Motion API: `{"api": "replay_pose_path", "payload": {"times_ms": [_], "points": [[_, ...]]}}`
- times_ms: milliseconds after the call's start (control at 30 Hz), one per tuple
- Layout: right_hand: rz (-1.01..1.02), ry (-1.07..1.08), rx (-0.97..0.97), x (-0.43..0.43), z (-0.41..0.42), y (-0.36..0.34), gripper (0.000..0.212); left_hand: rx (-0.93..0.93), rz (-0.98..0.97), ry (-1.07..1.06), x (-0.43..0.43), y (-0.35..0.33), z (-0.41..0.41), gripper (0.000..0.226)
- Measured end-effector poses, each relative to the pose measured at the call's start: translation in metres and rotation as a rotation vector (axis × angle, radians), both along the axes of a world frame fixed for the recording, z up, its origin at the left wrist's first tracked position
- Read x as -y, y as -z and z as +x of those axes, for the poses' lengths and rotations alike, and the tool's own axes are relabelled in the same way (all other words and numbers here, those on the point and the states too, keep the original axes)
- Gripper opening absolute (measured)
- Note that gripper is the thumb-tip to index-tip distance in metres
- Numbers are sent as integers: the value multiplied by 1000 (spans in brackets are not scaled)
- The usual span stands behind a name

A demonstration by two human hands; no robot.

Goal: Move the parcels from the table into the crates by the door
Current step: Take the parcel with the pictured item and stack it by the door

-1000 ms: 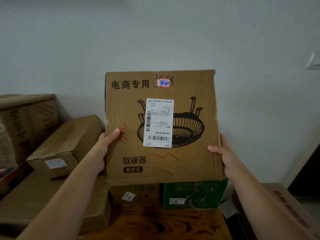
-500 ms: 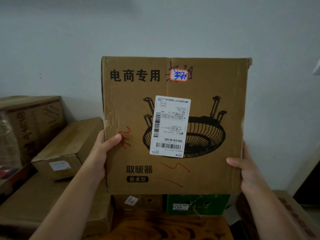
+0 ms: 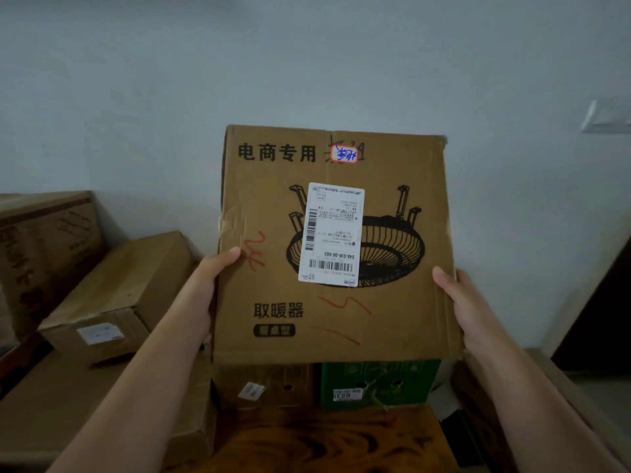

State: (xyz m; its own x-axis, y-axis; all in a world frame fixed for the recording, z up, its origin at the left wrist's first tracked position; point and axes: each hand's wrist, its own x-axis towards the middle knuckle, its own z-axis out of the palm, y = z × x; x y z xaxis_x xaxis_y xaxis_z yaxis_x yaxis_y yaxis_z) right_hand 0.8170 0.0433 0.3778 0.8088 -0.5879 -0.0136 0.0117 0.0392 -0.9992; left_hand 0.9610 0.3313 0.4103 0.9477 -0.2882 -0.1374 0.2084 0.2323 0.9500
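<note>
I hold a large brown cardboard parcel (image 3: 403,302) up in front of the grey wall, its printed face with a white shipping label toward me. My left hand (image 3: 201,291) grips its left edge, thumb over the front. My right hand (image 3: 461,302) grips the right edge the same way. The fingers behind the parcel are hidden. Below it, on the dark wooden table (image 3: 334,442), stand a small brown box (image 3: 269,384) and a green box (image 3: 379,384) side by side.
Several brown cartons are stacked at the left: a long one (image 3: 116,291), a tall one (image 3: 44,247) behind it, a flat one (image 3: 68,411) below. Another carton edge (image 3: 560,387) sits at the right, beside a dark doorway (image 3: 601,312). A wall switch (image 3: 606,116) is upper right.
The parcel came closer and higher half a second ago, then moved back away and slightly lower; both hands kept their grip on its sides.
</note>
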Motion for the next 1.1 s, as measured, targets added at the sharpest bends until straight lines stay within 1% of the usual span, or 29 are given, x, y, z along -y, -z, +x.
{"api": "replay_pose_path", "payload": {"times_ms": [67,100,133,167,233,267,300,367,433,500,533,567,600,667,700,833,967,1000,1067,1100], "points": [[-1,71,-33,9,-11,0,69,0,17,40,15,1,3,19],[-6,103,-57,14,-19,-1,63,-5,25,53,24,4,6,27],[-4,127,-78,20,-29,-1,62,-9,32,69,34,6,6,37],[5,137,-90,26,-39,-1,66,-8,38,86,46,10,6,45],[20,159,-118,39,-64,-1,84,0,27,142,73,16,1,55],[13,175,-129,47,-78,-1,89,3,15,180,88,20,-4,57],[6,205,-137,56,-92,0,88,5,6,217,104,23,-11,58],[14,315,-166,80,-122,5,81,6,-6,290,137,30,-29,62],[38,415,-206,106,-154,10,71,12,-16,344,172,35,-49,73],[41,454,-198,137,-185,19,57,8,-26,373,211,39,-69,88],[41,461,-187,153,-200,24,49,1,-36,375,232,42,-81,90],[56,464,-173,167,-212,30,45,-12,-44,370,249,46,-89,85],[82,464,-152,185,-227,35,45,-27,-47,370,272,52,-100,75],[112,464,-131,217,-250,47,52,-61,-65,395,311,68,-125,54],[108,478,-137,238,-264,53,53,-90,-71,408,335,79,-140,49],[76,595,-236,311,-313,81,56,-208,-43,389,416,121,-197,41],[131,595,-303,363,-338,107,40,-310,24,386,466,159,-227,30],[141,579,-324,374,-340,115,36,-328,41,367,475,169,-228,34],[174,547,-362,394,-339,132,32,-364,109,351,494,195,-225,59],[213,541,-362,403,-337,142,30,-381,148,345,503,208,-221,68]]}}
